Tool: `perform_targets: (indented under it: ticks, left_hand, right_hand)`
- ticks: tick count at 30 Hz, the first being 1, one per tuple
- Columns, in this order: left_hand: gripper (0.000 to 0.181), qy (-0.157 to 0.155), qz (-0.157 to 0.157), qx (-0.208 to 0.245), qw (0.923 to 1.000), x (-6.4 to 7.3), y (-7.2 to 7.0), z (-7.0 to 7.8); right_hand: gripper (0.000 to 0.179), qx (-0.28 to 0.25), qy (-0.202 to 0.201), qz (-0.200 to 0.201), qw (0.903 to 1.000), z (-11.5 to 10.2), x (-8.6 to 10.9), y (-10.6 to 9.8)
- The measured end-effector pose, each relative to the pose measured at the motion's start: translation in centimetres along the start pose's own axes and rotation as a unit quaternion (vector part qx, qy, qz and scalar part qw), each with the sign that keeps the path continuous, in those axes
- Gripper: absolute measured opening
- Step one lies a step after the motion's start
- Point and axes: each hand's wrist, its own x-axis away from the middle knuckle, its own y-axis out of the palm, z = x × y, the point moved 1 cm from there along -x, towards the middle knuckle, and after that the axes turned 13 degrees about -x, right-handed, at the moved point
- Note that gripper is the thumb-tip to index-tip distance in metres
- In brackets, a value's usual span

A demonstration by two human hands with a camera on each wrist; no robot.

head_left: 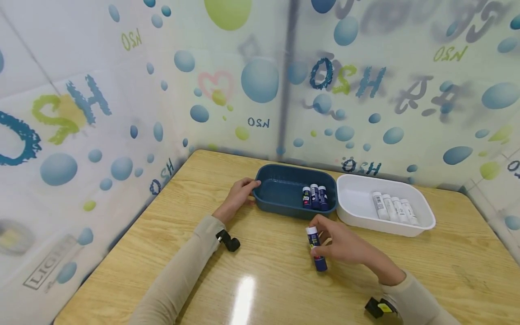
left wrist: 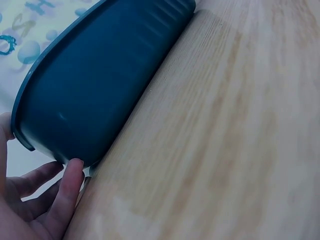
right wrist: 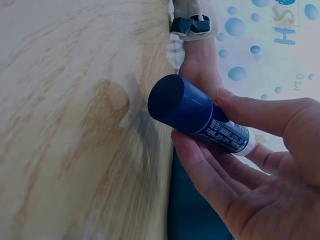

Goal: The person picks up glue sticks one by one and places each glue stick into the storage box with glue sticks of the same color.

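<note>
A dark blue bin (head_left: 280, 207) stands toward the back of the table. My left hand (head_left: 239, 195) holds its left end, thumb at the rim and fingers against the outside, as the left wrist view also shows around the bin's wall (left wrist: 95, 85). In front of the bin, my right hand (head_left: 343, 243) grips a dark blue glue stick (head_left: 320, 263) between thumb and fingers, above the table. It is tilted, its white end up and its blue cap (right wrist: 175, 102) down. Three similar blue glue sticks (head_left: 314, 198) lie in the bin's right part.
Touching or close to the blue bin's right end is a white bin (head_left: 375, 225) with several white glue sticks (head_left: 392, 208) in its right part. Both stand on a wood-grain table (head_left: 276, 289). A patterned curtain (head_left: 260, 81) hangs behind the table.
</note>
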Motion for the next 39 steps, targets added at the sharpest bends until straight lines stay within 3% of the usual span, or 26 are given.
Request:
perform_targets:
  ticks: [12,30,39]
  left_hand:
    - [0.047,-0.004,0.004,-0.001,1.0000,0.12,0.04,0.22]
    - [0.044,0.000,0.009,-0.005,0.9999,0.15,0.13,0.46]
    - [0.045,-0.004,0.011,-0.003,0.9999,0.14,0.20,0.08]
  right_hand:
    - [0.046,-0.013,-0.017,-0.013,0.9997,0.14,-0.04,0.13]
    - [0.044,-0.020,-0.007,-0.003,0.9998,0.54,-0.12,-0.29]
    - [0.042,-0.022,-0.020,-0.002,0.9996,-0.41,-0.19,-0.46]
